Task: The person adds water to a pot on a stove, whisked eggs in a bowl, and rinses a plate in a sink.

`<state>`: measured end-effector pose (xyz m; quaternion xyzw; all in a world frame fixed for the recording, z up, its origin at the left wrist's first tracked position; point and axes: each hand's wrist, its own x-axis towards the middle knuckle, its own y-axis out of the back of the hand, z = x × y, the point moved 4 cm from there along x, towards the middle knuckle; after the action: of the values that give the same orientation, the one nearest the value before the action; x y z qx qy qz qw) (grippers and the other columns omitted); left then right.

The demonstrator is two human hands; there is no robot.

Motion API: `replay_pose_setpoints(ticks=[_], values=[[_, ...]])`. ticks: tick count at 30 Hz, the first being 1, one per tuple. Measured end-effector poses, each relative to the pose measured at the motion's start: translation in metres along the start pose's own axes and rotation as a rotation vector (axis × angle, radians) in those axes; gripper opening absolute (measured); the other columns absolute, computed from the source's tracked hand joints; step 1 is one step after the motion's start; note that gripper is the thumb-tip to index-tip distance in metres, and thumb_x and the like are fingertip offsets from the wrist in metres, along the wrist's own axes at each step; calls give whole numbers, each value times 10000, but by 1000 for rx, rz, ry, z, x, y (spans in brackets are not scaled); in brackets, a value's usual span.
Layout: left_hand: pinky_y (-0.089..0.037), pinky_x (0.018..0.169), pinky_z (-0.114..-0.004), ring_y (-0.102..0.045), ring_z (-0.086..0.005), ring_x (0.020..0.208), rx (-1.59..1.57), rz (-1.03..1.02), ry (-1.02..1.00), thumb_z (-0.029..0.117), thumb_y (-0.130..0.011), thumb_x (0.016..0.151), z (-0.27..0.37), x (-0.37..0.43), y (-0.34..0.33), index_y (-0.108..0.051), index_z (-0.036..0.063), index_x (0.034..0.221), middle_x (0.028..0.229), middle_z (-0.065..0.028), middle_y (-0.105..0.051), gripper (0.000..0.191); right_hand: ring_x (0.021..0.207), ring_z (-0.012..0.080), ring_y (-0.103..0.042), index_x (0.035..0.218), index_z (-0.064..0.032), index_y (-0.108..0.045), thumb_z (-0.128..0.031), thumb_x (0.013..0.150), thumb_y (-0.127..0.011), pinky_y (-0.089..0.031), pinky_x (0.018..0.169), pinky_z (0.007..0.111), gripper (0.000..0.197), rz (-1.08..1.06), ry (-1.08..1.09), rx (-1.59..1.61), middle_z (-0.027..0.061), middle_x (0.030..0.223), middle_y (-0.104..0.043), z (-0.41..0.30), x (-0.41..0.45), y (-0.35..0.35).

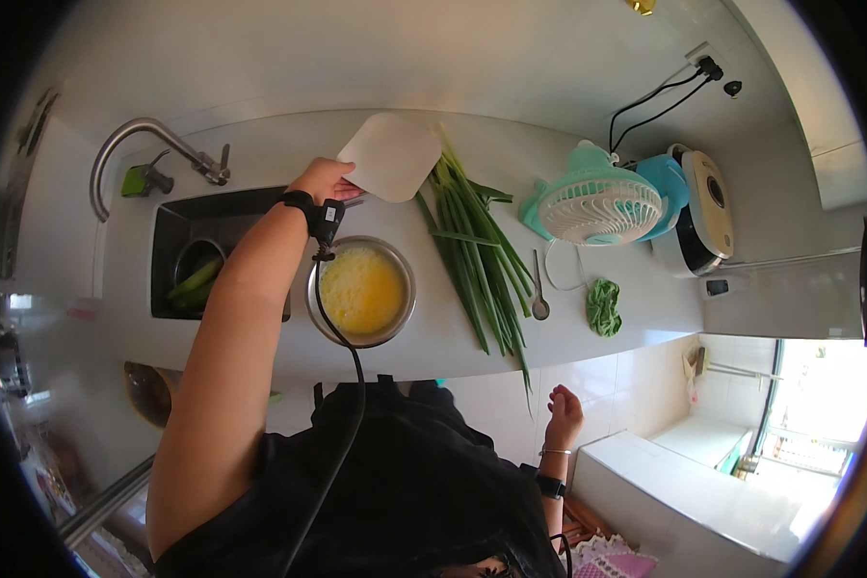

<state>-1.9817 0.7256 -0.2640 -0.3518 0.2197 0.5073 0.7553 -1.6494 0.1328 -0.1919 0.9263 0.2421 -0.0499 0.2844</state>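
Note:
My left hand [329, 180] grips the left edge of a white rounded-square plate or board [391, 155] near the back of the counter. Below that hand stands a metal bowl [410, 311] of beaten egg [365, 290], a cable crossing over it. The tips of thin sticks [354, 204] show beside my fingers; the rest is hidden. A bunch of green onions [473, 253] lies right of the bowl, its leaf tips over the front edge. My right hand [565, 417], loosely curled with nothing visible in it, hangs in front of the counter. A metal spoon [540, 309] lies right of the onions.
At left, a black sink [180, 206] holds green vegetables [196, 282] in a round container, with a faucet [141, 126] behind. Right of the onions stand a fan [600, 209] and a rice cooker [704, 209]; a green cloth or leafy bundle [604, 308] lies near the front edge.

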Motion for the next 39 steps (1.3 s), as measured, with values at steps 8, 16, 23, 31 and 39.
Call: replay_pose_setpoints(ticks=[8, 16, 23, 31, 39], values=[[-583, 777, -356, -681, -250, 890, 134, -59, -297, 83, -580, 926, 26, -35, -3, -592, -43, 1158, 1037, -137, -671, 264, 866, 155, -677, 1140, 50, -647, -98, 981, -551, -558, 780, 283, 237, -72, 19, 108, 111, 967, -706, -49, -15, -26], [-595, 721, -331, -700, -211, 791, 326, -95, -479, 187, -627, 917, 121, -240, -16, -643, -14, 1099, 957, -111, -693, 272, 876, 146, -644, 1160, 51, -641, -73, 993, -544, -523, 824, 274, 230, -481, 316, 129, 89, 969, -704, -150, 7, -134], [-539, 643, -274, -658, -111, 763, 266, 12, -727, 123, -631, 908, 137, -418, 4, -659, 54, 984, 915, -68, -695, 106, 847, 142, -655, 1127, 31, -663, -55, 975, -556, -539, 803, 281, 204, -775, 450, 182, 76, 941, -714, -233, -19, -206], [-573, 845, -362, -665, -266, 987, 548, 555, -1163, 73, -609, 943, 102, -524, 31, -575, 8, 1181, 1319, -206, -520, 249, 856, 185, -661, 1170, 24, -633, -163, 961, -556, -559, 762, 316, 290, -951, 488, 217, 107, 985, -696, -267, -53, -272], [-547, 773, -306, -653, -184, 944, 631, 477, -1145, 98, -581, 939, 110, -550, 100, -618, -8, 1133, 1161, -164, -594, 224, 865, 228, -666, 1212, 17, -604, -271, 947, -557, -580, 720, 352, 394, -980, 476, 246, 137, 1028, -678, -293, -102, -338]])
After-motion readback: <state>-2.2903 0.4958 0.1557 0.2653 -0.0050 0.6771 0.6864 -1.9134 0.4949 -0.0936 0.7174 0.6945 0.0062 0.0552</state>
